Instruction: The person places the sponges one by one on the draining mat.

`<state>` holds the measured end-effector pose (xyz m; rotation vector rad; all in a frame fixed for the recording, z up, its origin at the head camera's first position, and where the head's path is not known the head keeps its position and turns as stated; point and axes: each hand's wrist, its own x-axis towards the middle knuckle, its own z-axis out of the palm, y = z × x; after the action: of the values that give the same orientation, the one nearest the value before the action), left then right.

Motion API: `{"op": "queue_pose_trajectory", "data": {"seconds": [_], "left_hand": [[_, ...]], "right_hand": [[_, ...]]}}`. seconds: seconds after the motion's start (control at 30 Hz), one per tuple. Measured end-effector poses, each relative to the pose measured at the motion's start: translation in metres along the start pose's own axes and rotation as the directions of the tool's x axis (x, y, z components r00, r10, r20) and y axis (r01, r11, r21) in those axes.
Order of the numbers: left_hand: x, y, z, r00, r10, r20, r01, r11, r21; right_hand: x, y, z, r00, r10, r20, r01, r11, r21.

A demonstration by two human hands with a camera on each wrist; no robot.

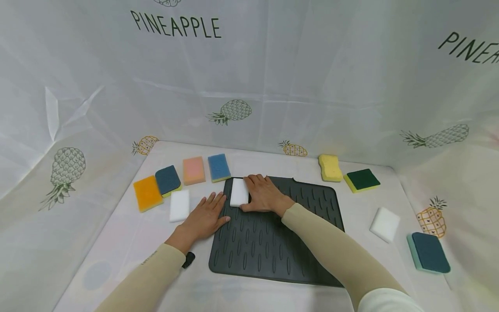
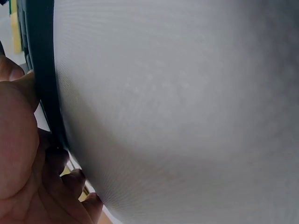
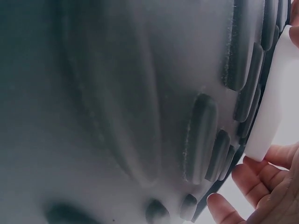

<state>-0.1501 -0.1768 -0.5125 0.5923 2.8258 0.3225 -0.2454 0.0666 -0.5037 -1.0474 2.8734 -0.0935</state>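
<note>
A white sponge (image 1: 239, 193) lies at the far left corner of a dark ridged mat (image 1: 257, 251). My right hand (image 1: 265, 195) grips it from the right side, thumb near its close end and fingers toward its far end. In the right wrist view the white sponge (image 3: 270, 102) shows between thumb and fingers, low over the ridges. My left hand (image 1: 205, 216) rests flat with fingers stretched out along the mat's left edge, thumb at the rim. The left wrist view shows that hand (image 2: 51, 186) beside the mat's dark edge (image 2: 44, 60).
Left of the mat lie a white sponge (image 1: 179, 206), an orange sponge (image 1: 147, 193), a navy sponge (image 1: 168, 179), a pink one (image 1: 193, 170) and a blue one (image 1: 219, 167). On the right are yellow (image 1: 330, 167), green (image 1: 362, 180), white (image 1: 385, 224) and teal (image 1: 429, 252) sponges.
</note>
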Motion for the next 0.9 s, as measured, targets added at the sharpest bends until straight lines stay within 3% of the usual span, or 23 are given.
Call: {"op": "queue_pose_trajectory", "data": {"seconds": [0.9], "left_hand": [[-0.0006,0.0000,0.0011,1.000,-0.015,0.016,0.014,1.000,0.024]], "right_hand": [[0.0015,-0.0021,-0.0014,1.000,-0.005,-0.005,0.006,1.000,0.023]]}}
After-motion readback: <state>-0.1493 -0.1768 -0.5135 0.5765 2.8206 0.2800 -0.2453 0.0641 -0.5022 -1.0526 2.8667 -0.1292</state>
